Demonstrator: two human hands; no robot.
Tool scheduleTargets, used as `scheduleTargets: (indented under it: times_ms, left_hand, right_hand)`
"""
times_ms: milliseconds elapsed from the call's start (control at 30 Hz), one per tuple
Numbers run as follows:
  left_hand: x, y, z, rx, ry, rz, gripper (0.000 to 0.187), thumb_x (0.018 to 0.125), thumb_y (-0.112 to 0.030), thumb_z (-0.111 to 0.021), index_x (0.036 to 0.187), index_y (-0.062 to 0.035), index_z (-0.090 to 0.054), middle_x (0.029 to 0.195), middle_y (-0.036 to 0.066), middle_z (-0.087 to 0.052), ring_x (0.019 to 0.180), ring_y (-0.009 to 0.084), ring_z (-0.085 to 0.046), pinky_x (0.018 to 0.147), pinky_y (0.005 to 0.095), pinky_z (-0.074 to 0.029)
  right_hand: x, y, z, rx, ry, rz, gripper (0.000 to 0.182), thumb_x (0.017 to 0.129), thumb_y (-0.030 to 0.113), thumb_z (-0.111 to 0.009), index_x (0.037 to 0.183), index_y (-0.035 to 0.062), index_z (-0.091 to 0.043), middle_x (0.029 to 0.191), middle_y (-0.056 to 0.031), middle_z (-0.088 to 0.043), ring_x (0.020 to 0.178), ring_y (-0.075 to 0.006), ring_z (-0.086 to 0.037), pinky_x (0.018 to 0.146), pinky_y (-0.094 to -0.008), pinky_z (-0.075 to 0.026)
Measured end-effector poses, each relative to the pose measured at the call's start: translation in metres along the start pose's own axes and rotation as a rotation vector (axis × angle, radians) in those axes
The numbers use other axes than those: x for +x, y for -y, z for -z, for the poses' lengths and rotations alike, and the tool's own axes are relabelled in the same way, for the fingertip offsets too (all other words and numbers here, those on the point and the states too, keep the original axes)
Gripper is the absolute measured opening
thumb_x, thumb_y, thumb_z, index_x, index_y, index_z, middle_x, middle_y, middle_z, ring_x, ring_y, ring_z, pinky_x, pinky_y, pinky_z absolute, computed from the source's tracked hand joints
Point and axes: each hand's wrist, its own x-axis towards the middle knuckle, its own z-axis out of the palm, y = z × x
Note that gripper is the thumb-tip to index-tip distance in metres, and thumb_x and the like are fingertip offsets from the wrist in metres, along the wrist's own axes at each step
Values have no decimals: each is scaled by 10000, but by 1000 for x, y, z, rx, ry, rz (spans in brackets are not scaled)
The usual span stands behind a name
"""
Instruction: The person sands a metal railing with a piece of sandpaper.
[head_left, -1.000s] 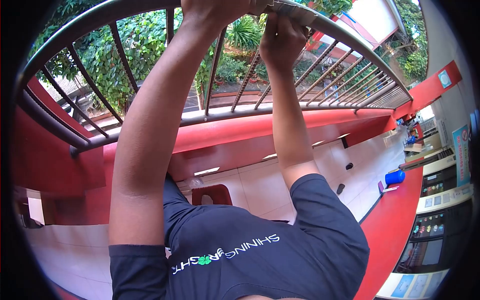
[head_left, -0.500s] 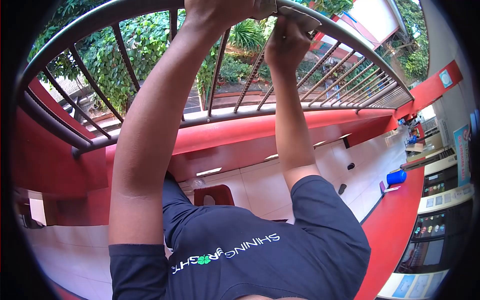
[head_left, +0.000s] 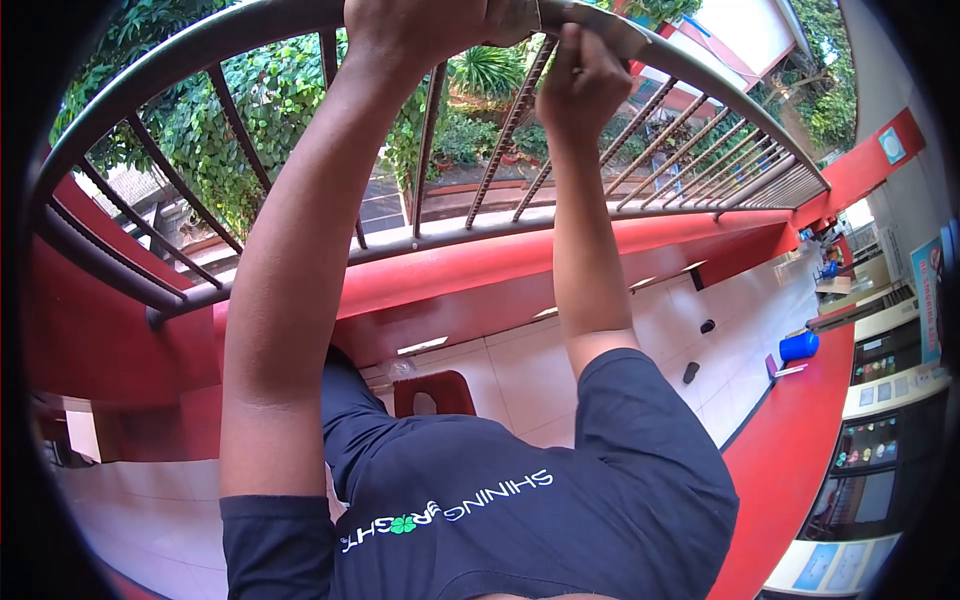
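My left hand [head_left: 425, 28] is closed at the dark metal top rail [head_left: 180, 62], partly cut off by the upper edge of the view. A stiff grey-brown piece of sheet [head_left: 516, 22] shows by its fingers. Just to the right, my right hand [head_left: 583, 88] is closed with the thumb up, gripping another visible part of grey-brown sheet [head_left: 612, 34] that lies against the rail. It resembles sandpaper, but its surface is blurred. Whether the two parts join is hidden.
Ribbed vertical bars [head_left: 432, 150] run down from the rail to a lower pipe [head_left: 470, 235] above a red ledge [head_left: 420, 280]. Behind me are a red chair [head_left: 440, 392], dark footwear [head_left: 691, 373] on the tiles and a blue bucket [head_left: 798, 346]. Plants [head_left: 215, 130] grow beyond the railing.
My right hand and the sheet in it have shifted slightly right and down along the rail. My left hand appears a little farther left, as the view has also tilted slightly.
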Motion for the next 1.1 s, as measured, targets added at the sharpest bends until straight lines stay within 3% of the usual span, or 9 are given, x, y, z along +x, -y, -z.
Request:
scheduleTargets:
  times_ms: [67,200,333,467,567,733,833,967,1100]
  left_hand:
    - [-2,-1,0,55,-86,-27,253,914,-242,-563,776,-136,-747,531,44,-638,432,123,-611,375,298,-475]
    - [1,-5,4,60,26,50,253,912,-267,-563,803,-145,-755,536,37,-641,440,129,-615,390,314,-480]
    - [-2,-2,-1,51,-75,14,263,910,-286,-559,797,-158,-759,531,37,-636,420,127,-594,377,327,-458]
    - [2,-6,0,58,53,101,288,916,-283,-550,761,-155,-757,511,37,-620,393,122,-559,358,320,-435]
    - [1,-5,2,8,10,97,303,922,-284,-542,758,-149,-758,501,35,-612,390,123,-551,359,317,-435]
    - [-1,-5,1,-3,-27,90,321,922,-302,-538,753,-141,-758,518,41,-630,389,131,-555,358,319,-432]
    - [1,-5,1,13,-61,74,328,924,-316,-537,755,-143,-759,539,46,-646,397,134,-563,356,322,-430]
    - [4,-8,3,12,82,159,329,936,-321,-526,775,-149,-757,542,41,-647,395,123,-556,350,318,-420]
    - [2,-5,-5,106,65,122,348,941,-315,-513,735,-146,-736,508,30,-622,376,104,-528,346,299,-404]
  right_hand:
    - [4,-3,-2,-4,-57,186,393,1023,256,-526,833,-37,-705,712,-155,-707,645,-283,-697,629,-365,-510]
    - [16,-20,7,231,-283,-517,333,1004,242,-550,788,20,-670,676,-188,-656,616,-381,-653,614,-421,-502]
    - [10,11,-6,83,-59,256,413,1030,279,-511,744,28,-672,563,-149,-595,487,-297,-602,509,-400,-448]
    - [31,0,20,72,-77,-567,295,1041,178,-517,953,-22,-716,879,-220,-722,801,-351,-704,714,-441,-521]
    - [9,25,0,-17,-44,56,344,1000,256,-545,707,98,-627,621,-115,-646,572,-316,-658,686,-432,-498]
    - [11,-23,9,157,-279,-544,400,1038,267,-494,725,72,-649,609,-136,-645,529,-319,-650,576,-432,-507]
    - [-8,-9,-8,-55,-166,32,296,1007,244,-525,860,83,-724,682,-111,-691,682,-318,-700,730,-400,-520]
    - [-18,-60,-18,60,-539,-330,285,1017,233,-513,978,59,-735,774,-119,-722,804,-298,-717,731,-380,-507]
    - [-16,-7,-3,-73,-87,-70,358,1035,265,-502,944,4,-730,787,-204,-722,827,-374,-709,728,-439,-518]
